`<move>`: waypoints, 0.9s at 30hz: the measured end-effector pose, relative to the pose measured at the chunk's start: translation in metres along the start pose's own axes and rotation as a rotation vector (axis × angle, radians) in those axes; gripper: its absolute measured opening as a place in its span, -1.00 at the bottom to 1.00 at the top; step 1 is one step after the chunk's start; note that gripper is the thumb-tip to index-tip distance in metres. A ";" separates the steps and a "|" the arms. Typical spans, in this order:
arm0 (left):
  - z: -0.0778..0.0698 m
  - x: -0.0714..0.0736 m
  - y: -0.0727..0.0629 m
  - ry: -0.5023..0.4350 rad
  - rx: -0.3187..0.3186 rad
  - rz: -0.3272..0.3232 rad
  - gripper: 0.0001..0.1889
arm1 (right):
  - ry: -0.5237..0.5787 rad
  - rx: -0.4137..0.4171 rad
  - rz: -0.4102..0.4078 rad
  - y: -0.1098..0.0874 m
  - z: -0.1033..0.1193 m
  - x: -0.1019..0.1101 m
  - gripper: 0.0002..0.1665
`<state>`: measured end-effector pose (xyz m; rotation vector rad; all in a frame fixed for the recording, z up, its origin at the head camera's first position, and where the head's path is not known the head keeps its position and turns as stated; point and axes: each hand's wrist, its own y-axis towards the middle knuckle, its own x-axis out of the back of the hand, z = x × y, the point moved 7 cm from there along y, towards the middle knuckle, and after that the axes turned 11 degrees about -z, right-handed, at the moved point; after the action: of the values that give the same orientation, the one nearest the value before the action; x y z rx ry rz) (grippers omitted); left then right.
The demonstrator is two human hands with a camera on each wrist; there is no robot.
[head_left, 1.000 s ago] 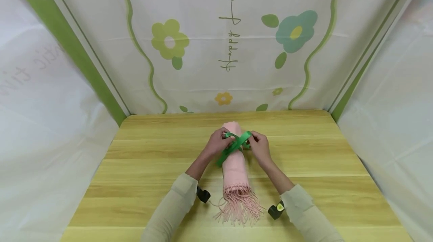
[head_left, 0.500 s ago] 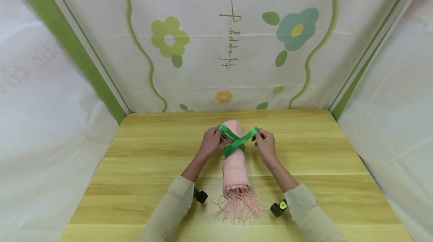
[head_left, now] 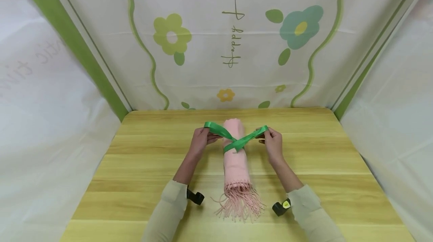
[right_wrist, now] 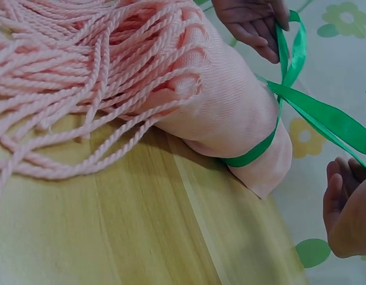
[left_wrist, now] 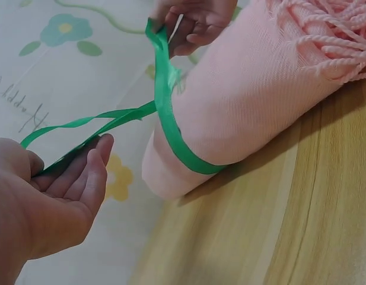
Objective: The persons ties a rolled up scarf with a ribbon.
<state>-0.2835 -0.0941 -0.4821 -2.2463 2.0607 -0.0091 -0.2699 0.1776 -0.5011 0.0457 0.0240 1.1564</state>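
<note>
A rolled pink scarf [head_left: 235, 167] lies lengthwise on the table, its twisted fringe [right_wrist: 64, 77] towards the person. Round the roll's far part runs a green ribbon [left_wrist: 183, 148], whose two ends cross on top. My left hand [head_left: 200, 142] pinches one end between thumb and fingers, left of the roll and a little above the table. To the right of the scarf, my right hand [head_left: 274, 144] pinches the other end at about the same height. Both ends stretch outward from the crossing, with a loop of ribbon at each hand. The roll's underside is hidden.
The wooden table [head_left: 135, 182] spreads out on both sides of the scarf. A white flowered curtain [head_left: 203, 46] hangs behind the table's far edge, and white sheets close in the left and right. Black wrist cameras [head_left: 196, 197] sit at both cuffs.
The hands have moved apart, the left hand leftwards and the right hand rightwards, drawing the ribbon ends out. The crossing now sits tighter against the scarf.
</note>
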 end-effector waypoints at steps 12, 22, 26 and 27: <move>0.010 0.023 -0.005 -0.200 0.071 -0.058 -0.54 | 0.121 -0.157 -0.060 0.004 -0.003 0.020 -0.61; 0.012 0.040 -0.003 -0.260 0.094 -0.092 -0.55 | 0.211 -0.175 -0.082 0.001 0.014 0.034 -0.71; 0.013 0.046 -0.002 -0.297 0.101 -0.091 -0.53 | 0.222 -0.180 -0.087 0.003 0.010 0.041 -0.63; 0.014 0.047 -0.002 -0.311 0.101 -0.089 -0.53 | 0.225 -0.192 -0.090 0.004 0.010 0.043 -0.63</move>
<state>-0.2764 -0.1401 -0.4982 -2.1208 1.7611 0.2106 -0.2554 0.2182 -0.4910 -0.2535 0.1130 1.0644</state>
